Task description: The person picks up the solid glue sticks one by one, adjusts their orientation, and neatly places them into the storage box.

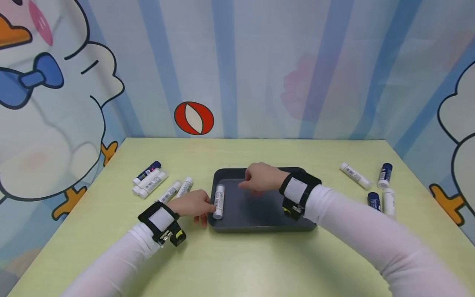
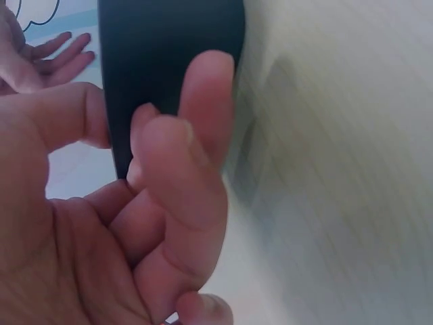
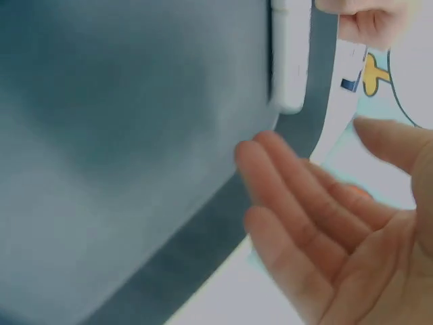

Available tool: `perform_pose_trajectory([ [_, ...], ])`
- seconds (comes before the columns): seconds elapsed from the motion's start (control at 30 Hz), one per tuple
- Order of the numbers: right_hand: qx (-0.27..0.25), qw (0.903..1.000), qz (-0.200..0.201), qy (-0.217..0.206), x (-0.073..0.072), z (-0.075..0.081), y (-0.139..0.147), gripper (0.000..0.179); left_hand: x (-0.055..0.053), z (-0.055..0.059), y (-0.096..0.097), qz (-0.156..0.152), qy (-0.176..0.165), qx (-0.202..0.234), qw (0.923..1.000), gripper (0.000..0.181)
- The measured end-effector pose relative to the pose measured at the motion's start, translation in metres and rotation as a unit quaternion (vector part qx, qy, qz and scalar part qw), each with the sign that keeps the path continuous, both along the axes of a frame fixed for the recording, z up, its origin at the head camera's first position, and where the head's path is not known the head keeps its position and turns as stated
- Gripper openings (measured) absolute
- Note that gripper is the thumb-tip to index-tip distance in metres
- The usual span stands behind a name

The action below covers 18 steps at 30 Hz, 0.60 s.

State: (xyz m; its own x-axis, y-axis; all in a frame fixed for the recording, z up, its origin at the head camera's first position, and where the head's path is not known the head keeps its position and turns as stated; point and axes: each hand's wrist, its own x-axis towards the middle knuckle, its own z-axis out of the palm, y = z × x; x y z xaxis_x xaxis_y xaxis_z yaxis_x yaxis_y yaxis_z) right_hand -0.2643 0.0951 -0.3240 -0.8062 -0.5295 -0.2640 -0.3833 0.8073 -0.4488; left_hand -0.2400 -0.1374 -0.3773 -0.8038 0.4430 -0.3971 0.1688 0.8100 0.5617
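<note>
A dark grey rectangular tray [image 1: 259, 228] lies on the table in the head view. One white glue stick [image 1: 219, 202] with printed text lies along its left inner side. My left hand [image 1: 191, 203] pinches the tray's left rim between thumb and fingers, close beside that stick. The left wrist view has these fingers [image 2: 193, 169] against the tray's dark outer wall [image 2: 166, 47]. Over the middle of the tray hovers my right hand [image 1: 263, 178], fingers loosely bent with nothing in them. In the right wrist view, its fingers [image 3: 298, 196] pass over the tray's edge.
Left of the tray lie several glue sticks, white ones [image 1: 153, 184] and a navy one [image 1: 147, 172]; two white ones [image 1: 184, 187] are near my left hand. At the right are two white sticks [image 1: 355, 176] and two navy ones [image 1: 385, 176]. A printed curtain [image 1: 256, 74] backs the table.
</note>
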Motion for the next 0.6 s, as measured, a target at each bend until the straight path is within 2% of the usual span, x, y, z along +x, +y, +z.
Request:
perform_pose_trajectory([
  [0.17, 0.012, 0.9995, -0.005, 0.030, 0.002, 0.010, 0.043, 0.025, 0.003, 0.000, 0.000, 0.000, 0.000, 0.009, 1.0000, 0.026],
  [0.33, 0.025, 0.9956, -0.026, 0.086, 0.000, 0.014, 0.095, 0.029, 0.003, -0.002, 0.000, 0.005, 0.000, 0.011, 0.9999, 0.026],
  [0.47, 0.026, 0.9906, -0.065, 0.118, 0.004, 0.018, 0.135, 0.033, 0.001, -0.004, -0.001, 0.007, 0.006, 0.008, 0.9999, 0.027],
  [0.6, 0.038, 0.9819, -0.121, 0.140, 0.016, 0.022, 0.169, 0.040, 0.000, -0.004, -0.002, 0.008, 0.009, 0.007, 0.9999, 0.027],
])
